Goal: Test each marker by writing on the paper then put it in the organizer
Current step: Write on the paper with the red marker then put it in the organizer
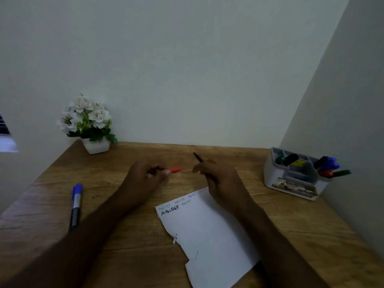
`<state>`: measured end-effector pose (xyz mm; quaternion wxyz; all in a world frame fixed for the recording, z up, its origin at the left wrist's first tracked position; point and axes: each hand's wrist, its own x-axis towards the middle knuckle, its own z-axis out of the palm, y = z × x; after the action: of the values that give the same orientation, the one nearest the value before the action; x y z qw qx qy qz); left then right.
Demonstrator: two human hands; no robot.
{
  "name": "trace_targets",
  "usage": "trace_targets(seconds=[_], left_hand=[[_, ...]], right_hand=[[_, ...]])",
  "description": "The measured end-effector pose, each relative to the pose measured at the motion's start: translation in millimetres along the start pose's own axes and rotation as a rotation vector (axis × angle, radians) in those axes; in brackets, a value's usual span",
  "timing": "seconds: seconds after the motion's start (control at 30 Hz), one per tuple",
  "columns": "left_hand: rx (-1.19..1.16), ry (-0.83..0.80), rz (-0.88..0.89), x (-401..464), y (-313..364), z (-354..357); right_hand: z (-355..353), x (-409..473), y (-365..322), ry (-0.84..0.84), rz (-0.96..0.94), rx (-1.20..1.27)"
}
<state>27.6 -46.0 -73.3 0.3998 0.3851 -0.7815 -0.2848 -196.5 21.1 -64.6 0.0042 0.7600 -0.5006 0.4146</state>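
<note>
- Right now the left hand [148, 175] pinches a small orange-red plastic cap [175, 170], and the right hand [218, 175] grips a slim dark marker body [197, 157] whose far end points up and away; the two hands hover apart above the wooden counter [128, 242].
- Risk: the marker seems uncapped, so a careless swing could streak the counter or a sleeve rather than the white sheet of paper [209, 235].
- Risk: the cap is held only at its end, so it could slip and roll off toward the wall.
- Risk: the paper lies loose and askew with nothing pinning it, so writing pressure may drag it.
- Count: one marker in hand; one blue-capped silver marker [75, 204] lying on the counter at left, well apart from the paper.
- Count: one grey plastic organizer [291, 179] at right, holding roughly six markers; blur prevents an exact tally.
- Count: about five written samples on the paper; one white potted flower [87, 121].
</note>
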Motion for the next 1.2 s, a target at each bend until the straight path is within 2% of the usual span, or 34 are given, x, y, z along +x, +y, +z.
trace_targets(seconds=[0.07,0.17,0.37,0.5,0.57,0.73,0.93,1.07,1.2], left_hand=[[0.057,-0.032,0.019,-1,-2,5],[0.115,-0.098,0.055,-3,-1,9],[0.228,-0.160,0.067,-5,-3,11],[0.257,-0.211,0.059,-4,-10,12],[0.273,-0.246,0.056,-5,-12,12],[0.268,-0.312,0.004,-6,-9,9],[0.313,-0.388,-0.073,-3,-13,11],[0.312,-0.393,-0.062,-1,-12,11],[0.307,-0.395,-0.054,-1,-14,12]], right_hand=[[0,-1,2,0.068,0.090,0.197],[2,-3,-8,0.051,0.208,0.411],[7,-10,-14,0.044,0.140,0.329],[7,-16,-20,0.044,0.370,0.398],[12,-15,-19,0.068,0.417,0.424],[14,-20,-15,0.046,0.363,0.331],[18,-21,-14,0.049,0.412,0.259],[16,-22,-16,0.006,0.462,0.299],[17,-28,-14,0.039,0.496,0.375]])
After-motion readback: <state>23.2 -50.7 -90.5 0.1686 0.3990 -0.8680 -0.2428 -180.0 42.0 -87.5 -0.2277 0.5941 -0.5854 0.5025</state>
